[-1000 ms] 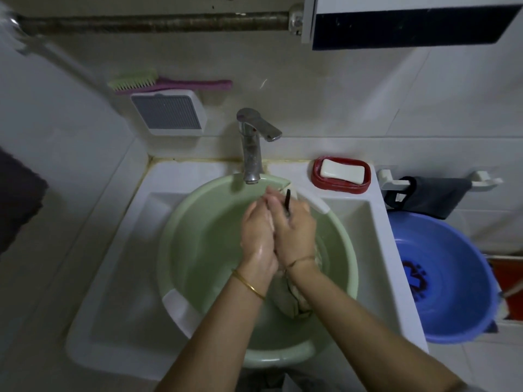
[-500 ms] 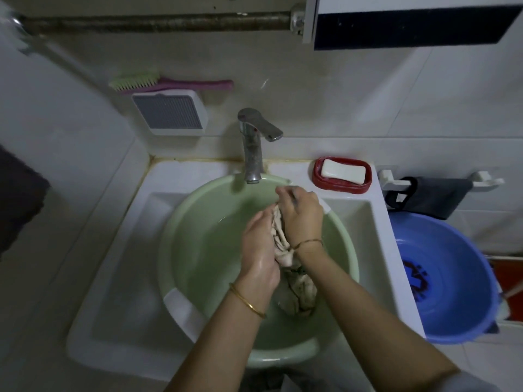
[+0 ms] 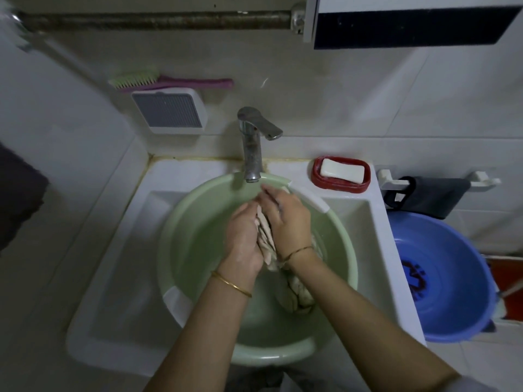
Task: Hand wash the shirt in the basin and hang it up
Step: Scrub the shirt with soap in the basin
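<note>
the scrub stroke had moved on. a second before, both palms were pressed together just under the tap (image 3: 250,148) with almost no cloth showing; half a second before, the right had ridden up and a ridge of cloth had opened between them. at this moment the left hand (image 3: 243,236) and right hand (image 3: 288,219) sat at centre frame, the right pushed further toward the tap, the left drawn back. both were curled round a pleated bunch of the shirt (image 3: 266,236), gripping it between them, neither hand spread flat. the rest of the shirt trailed down below the right wrist into the water of the basin (image 3: 181,236). that read as one pass of rubbing cloth on cloth, so washing was likely mid-way. the soap (image 3: 341,171) lay in its dish, upper right of the basin. rinsing, wringing and hanging were not yet done.
</note>
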